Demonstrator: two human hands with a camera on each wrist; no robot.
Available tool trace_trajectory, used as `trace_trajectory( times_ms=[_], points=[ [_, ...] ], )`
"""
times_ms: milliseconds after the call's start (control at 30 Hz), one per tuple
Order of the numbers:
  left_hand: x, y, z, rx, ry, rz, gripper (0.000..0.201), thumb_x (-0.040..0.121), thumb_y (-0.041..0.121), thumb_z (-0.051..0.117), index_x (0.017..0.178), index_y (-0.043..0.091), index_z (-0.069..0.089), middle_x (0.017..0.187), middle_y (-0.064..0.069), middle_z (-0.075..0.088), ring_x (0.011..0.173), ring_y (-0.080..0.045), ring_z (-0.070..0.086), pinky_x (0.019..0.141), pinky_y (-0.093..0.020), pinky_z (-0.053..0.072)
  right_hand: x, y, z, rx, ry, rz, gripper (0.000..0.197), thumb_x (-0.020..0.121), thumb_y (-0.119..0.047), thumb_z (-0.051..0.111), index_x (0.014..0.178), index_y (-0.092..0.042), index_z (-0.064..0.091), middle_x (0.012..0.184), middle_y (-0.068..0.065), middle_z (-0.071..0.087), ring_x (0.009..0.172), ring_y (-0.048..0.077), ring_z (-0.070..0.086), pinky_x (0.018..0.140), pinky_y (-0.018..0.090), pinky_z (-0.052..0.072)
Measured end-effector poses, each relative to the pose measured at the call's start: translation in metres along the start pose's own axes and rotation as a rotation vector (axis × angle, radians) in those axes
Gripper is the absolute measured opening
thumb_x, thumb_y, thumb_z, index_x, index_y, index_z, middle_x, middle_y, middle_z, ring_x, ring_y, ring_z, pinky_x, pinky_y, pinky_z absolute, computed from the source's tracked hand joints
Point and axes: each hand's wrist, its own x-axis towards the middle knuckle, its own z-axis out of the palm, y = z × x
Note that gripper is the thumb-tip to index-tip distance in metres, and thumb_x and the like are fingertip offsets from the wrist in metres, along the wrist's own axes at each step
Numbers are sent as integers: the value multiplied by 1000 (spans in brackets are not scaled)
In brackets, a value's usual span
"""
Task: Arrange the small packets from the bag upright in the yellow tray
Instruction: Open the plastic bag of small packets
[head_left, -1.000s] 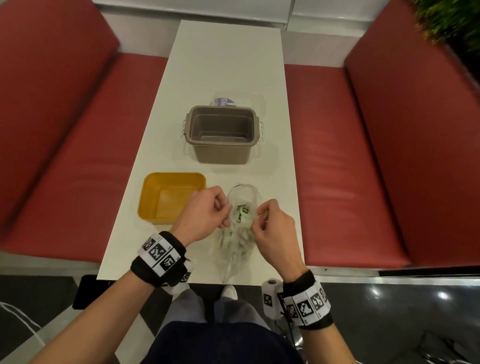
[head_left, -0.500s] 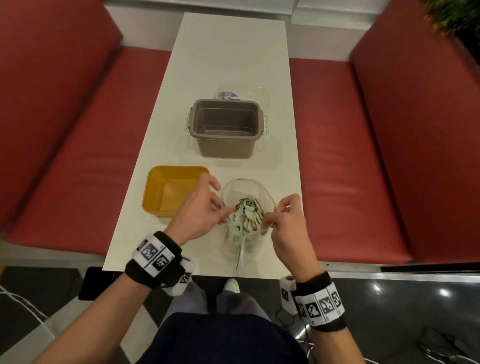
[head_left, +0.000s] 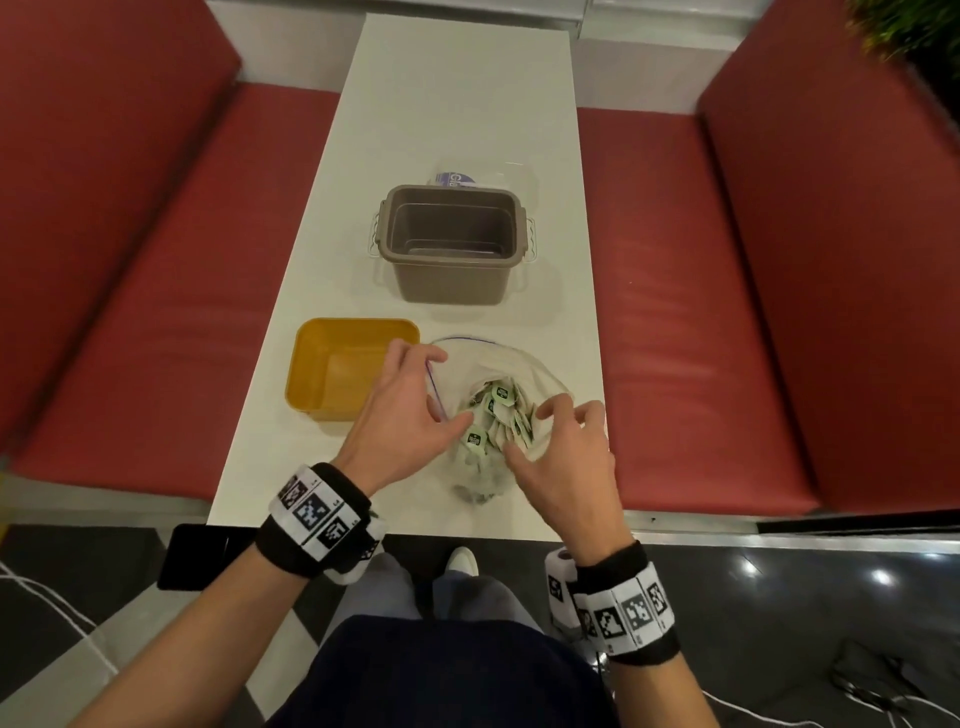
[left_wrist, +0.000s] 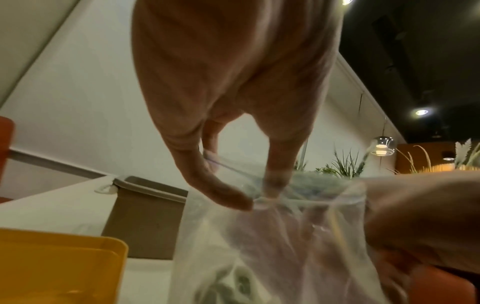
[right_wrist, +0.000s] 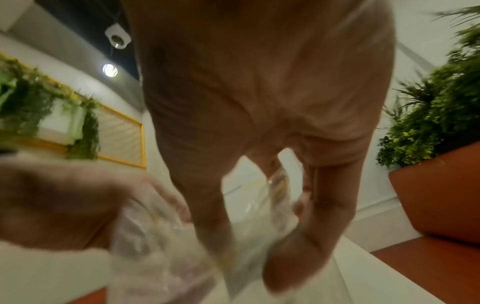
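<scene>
Since a second ago, my left hand (head_left: 402, 415) and right hand (head_left: 563, 457) have pulled the bag (head_left: 498, 374) mouth wide, each pinching its rim. Packets (head_left: 496, 410) sit inside, beside the yellow tray (head_left: 311, 364). Behind stands a grey bin (head_left: 449, 283) on the table (head_left: 457, 104).

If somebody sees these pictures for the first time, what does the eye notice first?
Both hands at the table's near edge: the left hand and right hand pinch open a clear bag full of small packets. Just left sits the yellow tray, with a grey bin behind.
</scene>
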Motion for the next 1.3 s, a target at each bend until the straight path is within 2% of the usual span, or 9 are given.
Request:
trace_trajectory(
  times_ms=[167, 267, 333, 467, 567, 767, 933, 1100, 1300],
  points=[
    [1, -9, -19, 1, -82, 22, 79, 86, 16, 90, 151, 30, 48, 133, 14, 40, 90, -4, 62, 88, -31, 62, -6, 14, -18, 6, -69, -121, 60, 92, -22, 82, 139, -46, 55, 145, 2, 31, 80, 12, 71, 76, 11, 53],
    [-1, 0, -17, -101, -139, 138, 68, 86, 9, 88, 138, 37, 54, 131, 13, 47, 94, -3, 62, 77, -18, 60, -5, -2, -25, -147, 79, -297, 44, 88, -36, 88, 123, -48, 64, 166, 2, 17, 139, 30, 52, 109, 44, 52],
    [1, 9, -16, -139, -159, 195, 62, 87, 6, 87, 131, 38, 56, 129, 15, 52, 95, -3, 63, 78, -20, 61, 9, -13, -28, -220, 155, -400, 38, 91, -35, 85, 122, -45, 66, 171, 4, 17, 149, 33, 39, 109, 48, 45],
    [1, 17, -11, -121, -110, 168, 73, 83, 24, 93, 133, 36, 42, 128, 13, 51, 88, -10, 66, 75, -30, 62, 50, -13, -31, -226, 190, -347, 44, 97, 0, 64, 130, -29, 66, 147, 1, 50, 111, 31, 66, 77, 44, 58],
    [-7, 5, -7, 106, -136, 43, 87, 77, 43, 96, 132, 31, 29, 124, 7, 46, 84, -8, 64, 72, -30, 56, 63, 2, -38, -75, 227, -309, 53, 90, 12, 55, 128, -21, 71, 138, 7, 53, 98, 26, 64, 77, 40, 54],
    [-9, -9, -12, 67, -374, -32, 18, 98, 31, 79, 101, 23, 62, 82, 3, 75, 64, -7, 75, 72, -44, 66, 50, -7, -35, -193, 97, -459, 43, 107, -55, 60, 145, -41, 46, 150, -5, 53, 127, 26, 56, 98, 50, 52],
    [7, 1, -14, -408, -3, -74, 12, 100, 19, 76, 111, 22, 72, 98, -1, 78, 74, -17, 79, 73, -44, 68, 56, -4, -22, 147, 118, -279, 19, 110, -28, 60, 127, -27, 52, 87, -8, 75, 79, 18, 75, 70, 51, 62],
    [11, -6, -18, -562, 10, -61, 55, 91, 16, 87, 139, 23, 61, 113, 7, 78, 105, -8, 75, 90, -25, 61, 44, 0, -45, 683, 123, -63, 14, 110, -23, 63, 105, -14, 71, 88, 3, 78, 77, 24, 79, 68, 44, 68],
    [26, -27, -7, -199, -13, -138, 13, 103, 29, 73, 108, 18, 79, 96, 0, 79, 87, -17, 77, 82, -37, 65, 44, 18, -44, 1056, -12, 164, 19, 111, -21, 58, 94, -16, 65, 98, 5, 63, 83, 23, 67, 80, 43, 64]
  ],
)
